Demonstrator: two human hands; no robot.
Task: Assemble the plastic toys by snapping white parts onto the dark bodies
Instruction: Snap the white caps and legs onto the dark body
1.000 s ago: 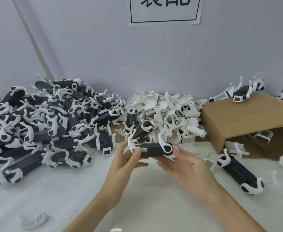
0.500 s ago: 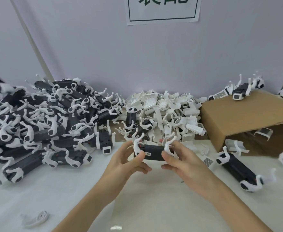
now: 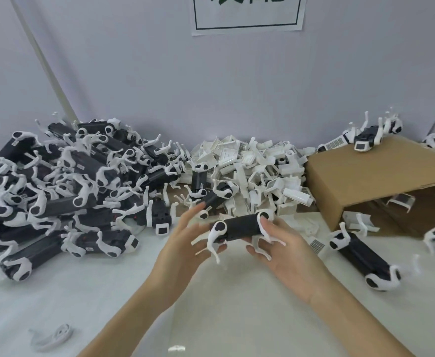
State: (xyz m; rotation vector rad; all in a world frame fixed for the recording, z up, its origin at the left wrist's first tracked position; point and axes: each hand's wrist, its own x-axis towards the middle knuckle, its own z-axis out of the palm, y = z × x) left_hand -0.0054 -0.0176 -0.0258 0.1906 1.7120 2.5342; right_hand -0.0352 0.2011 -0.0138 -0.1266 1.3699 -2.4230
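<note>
Dark toy body gripped by right hand, left hand spread

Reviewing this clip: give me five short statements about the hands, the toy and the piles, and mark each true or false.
1. The right hand holds the dark toy body. True.
2. The toy body in the hands has no white parts on it. False: white legs are already on it.
3. The big pile of dark toys lies to the left of the hands. True.
4. The pile of loose white parts sits on top of the cardboard box. False: it lies left of the box, against the wall.
5. The left hand is clenched in a fist. False: its fingers are spread beside the toy.
</note>
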